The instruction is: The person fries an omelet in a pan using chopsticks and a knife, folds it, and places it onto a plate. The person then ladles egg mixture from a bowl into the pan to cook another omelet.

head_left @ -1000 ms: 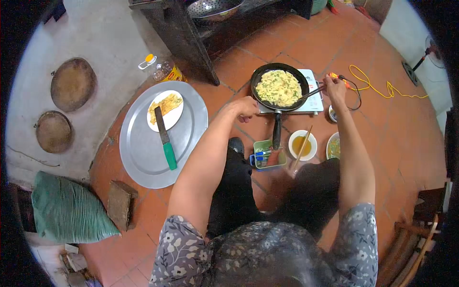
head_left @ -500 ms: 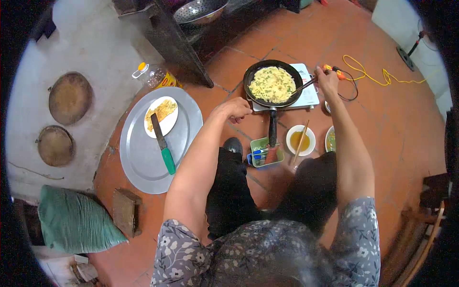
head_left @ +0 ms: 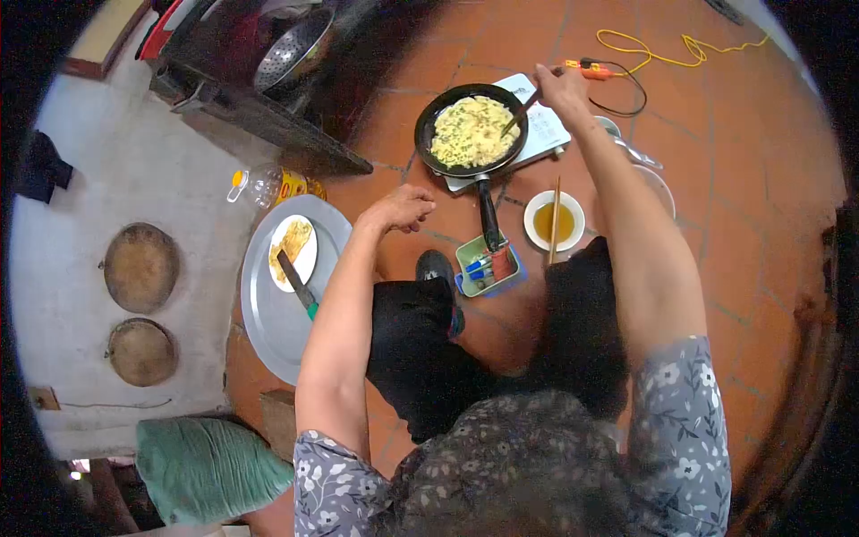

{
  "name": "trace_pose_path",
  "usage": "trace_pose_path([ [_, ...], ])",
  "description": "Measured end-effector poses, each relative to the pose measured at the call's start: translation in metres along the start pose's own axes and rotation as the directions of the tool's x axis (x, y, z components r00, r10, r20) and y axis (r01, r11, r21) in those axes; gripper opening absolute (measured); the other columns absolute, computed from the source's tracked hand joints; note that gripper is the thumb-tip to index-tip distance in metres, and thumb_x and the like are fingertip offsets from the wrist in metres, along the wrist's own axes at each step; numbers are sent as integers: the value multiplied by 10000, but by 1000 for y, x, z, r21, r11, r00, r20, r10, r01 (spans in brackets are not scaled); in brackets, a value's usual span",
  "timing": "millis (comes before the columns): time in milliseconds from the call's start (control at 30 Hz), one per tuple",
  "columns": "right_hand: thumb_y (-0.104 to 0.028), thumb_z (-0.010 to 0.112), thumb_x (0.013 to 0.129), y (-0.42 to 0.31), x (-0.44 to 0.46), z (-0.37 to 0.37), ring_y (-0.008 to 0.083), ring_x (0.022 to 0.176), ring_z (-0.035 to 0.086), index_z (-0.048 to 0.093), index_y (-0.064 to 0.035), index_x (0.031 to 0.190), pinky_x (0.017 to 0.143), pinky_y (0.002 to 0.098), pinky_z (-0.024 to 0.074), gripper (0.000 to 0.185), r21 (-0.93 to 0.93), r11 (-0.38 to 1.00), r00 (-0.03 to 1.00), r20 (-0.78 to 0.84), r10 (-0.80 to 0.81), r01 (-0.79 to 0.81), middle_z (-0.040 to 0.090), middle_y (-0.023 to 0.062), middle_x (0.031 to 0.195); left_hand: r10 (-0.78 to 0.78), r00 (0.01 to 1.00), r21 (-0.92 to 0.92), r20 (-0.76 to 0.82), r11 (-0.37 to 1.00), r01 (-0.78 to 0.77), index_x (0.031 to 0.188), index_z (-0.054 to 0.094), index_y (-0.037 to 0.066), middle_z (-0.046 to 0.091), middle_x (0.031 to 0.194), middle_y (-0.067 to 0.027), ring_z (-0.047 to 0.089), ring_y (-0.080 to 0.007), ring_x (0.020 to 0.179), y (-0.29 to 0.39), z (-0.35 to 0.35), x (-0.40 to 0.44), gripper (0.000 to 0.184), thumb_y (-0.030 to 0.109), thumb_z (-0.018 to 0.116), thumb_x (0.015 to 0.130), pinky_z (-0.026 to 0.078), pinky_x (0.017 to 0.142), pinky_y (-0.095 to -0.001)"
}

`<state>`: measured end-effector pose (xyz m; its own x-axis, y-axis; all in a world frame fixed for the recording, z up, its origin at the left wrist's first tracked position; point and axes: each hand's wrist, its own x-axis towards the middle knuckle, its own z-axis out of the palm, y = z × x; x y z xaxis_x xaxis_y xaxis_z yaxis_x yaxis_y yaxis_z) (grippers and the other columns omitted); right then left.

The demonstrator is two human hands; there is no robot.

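My right hand point(head_left: 564, 92) is closed on dark chopsticks point(head_left: 522, 114), whose tips touch the right side of a yellow omelette with green bits point(head_left: 470, 134). The omelette lies in a black frying pan point(head_left: 423, 134) on a white cooker point(head_left: 548, 132), the handle pointing toward me. My left hand point(head_left: 403, 208) hangs left of the pan handle, fingers loosely curled and apart, holding nothing. Between my left arm and the wall, a metal tray point(head_left: 259, 327) bears a white plate point(head_left: 307, 259) with cooked egg and a green-handled knife point(head_left: 297, 282).
Light chopsticks point(head_left: 556, 219) rest across a bowl of yellow liquid point(head_left: 531, 217). Below the pan handle is a green basket point(head_left: 465, 259). An oil bottle point(head_left: 264, 185) stands beyond the tray, near a dark wooden stand point(head_left: 259, 116). A yellow cord point(head_left: 667, 58) runs at the upper right.
The view has turned, so the scene sits rotated and lower-left things have shifted. The chopstick tips have moved from the pan's right edge onto the omelette. My left hand is farther from the pan.
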<state>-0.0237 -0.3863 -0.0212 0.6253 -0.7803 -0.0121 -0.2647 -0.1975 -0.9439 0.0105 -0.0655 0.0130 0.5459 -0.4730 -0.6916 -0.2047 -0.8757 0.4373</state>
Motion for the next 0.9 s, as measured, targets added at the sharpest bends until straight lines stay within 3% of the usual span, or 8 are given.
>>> trace_pose_path([
  [300, -396, 605, 755, -4, -4, 5, 367, 786, 614, 642, 16, 717, 742, 427, 471, 415, 27, 998, 998, 10, -55, 54, 633, 229, 779, 49, 998, 37, -44, 998, -48, 974, 582, -11, 573, 718, -66, 559, -153, 557, 2, 12, 14, 302, 255, 510, 850, 462, 481, -295],
  [367, -333, 539, 841, -7, -8, 0, 159, 623, 635, 675, -25, 875, 590, 293, 504, 338, -113, 991, 997, 40, -70, 74, 659, 84, 724, 50, 999, 56, -19, 997, -49, 1041, 566, 6, 578, 764, -72, 557, -141, 576, 6, 13, 12, 316, 265, 518, 866, 468, 508, -282],
  [467, -272, 571, 786, -5, -17, -4, 270, 595, 586, 625, -24, 729, 570, 412, 459, 261, 50, 955, 932, 208, -297, 293, 608, 93, 631, 205, 976, 161, 70, 963, -214, 1121, 558, 48, 576, 804, -53, 519, -115, 578, 0, 14, 27, 328, 274, 525, 885, 464, 537, -265],
  [533, -214, 576, 751, 12, -6, 5, 282, 556, 561, 595, -38, 667, 538, 422, 441, 196, -403, 781, 859, 26, -511, 477, 572, 103, 587, 153, 984, 231, 85, 958, -169, 1138, 563, 82, 579, 819, -17, 506, -99, 604, 11, 16, 31, 316, 268, 526, 886, 449, 528, -259],
  [567, -224, 595, 738, 15, -11, 7, 283, 570, 571, 637, -68, 687, 531, 430, 436, 169, -626, 346, 618, 284, -733, 699, 581, 117, 599, 292, 951, 144, 100, 942, -304, 1072, 586, 61, 586, 769, -32, 511, -100, 581, 18, 19, 30, 279, 258, 531, 883, 448, 513, -265],
  [600, -278, 618, 738, 28, -12, 39, 304, 600, 581, 653, -56, 706, 588, 435, 453, 227, 81, 757, 748, -251, -614, 648, 578, 130, 598, 315, 946, 186, 76, 928, -323, 722, 588, 31, 481, 506, -46, 473, -139, 445, 20, 21, 37, 381, 374, 523, 876, 391, 422, -311],
  [633, -316, 621, 746, -9, -34, 20, 311, 650, 601, 665, -39, 741, 660, 434, 467, 280, -88, 977, 972, -118, -201, 192, 606, 145, 643, 253, 964, 100, 79, 960, -260, 773, 590, 19, 502, 546, -41, 488, -134, 459, 34, 20, 31, 298, 300, 554, 865, 404, 422, -293],
  [900, -302, 580, 805, -43, -61, -11, 270, 626, 627, 611, 47, 709, 598, 384, 487, 364, 222, 965, 977, -189, -100, 142, 593, 165, 603, 182, 916, 376, 357, 870, -319, 690, 608, -32, 582, 569, -99, 529, -165, 471, 89, 44, 76, 295, 224, 561, 827, 415, 451, -298],
])
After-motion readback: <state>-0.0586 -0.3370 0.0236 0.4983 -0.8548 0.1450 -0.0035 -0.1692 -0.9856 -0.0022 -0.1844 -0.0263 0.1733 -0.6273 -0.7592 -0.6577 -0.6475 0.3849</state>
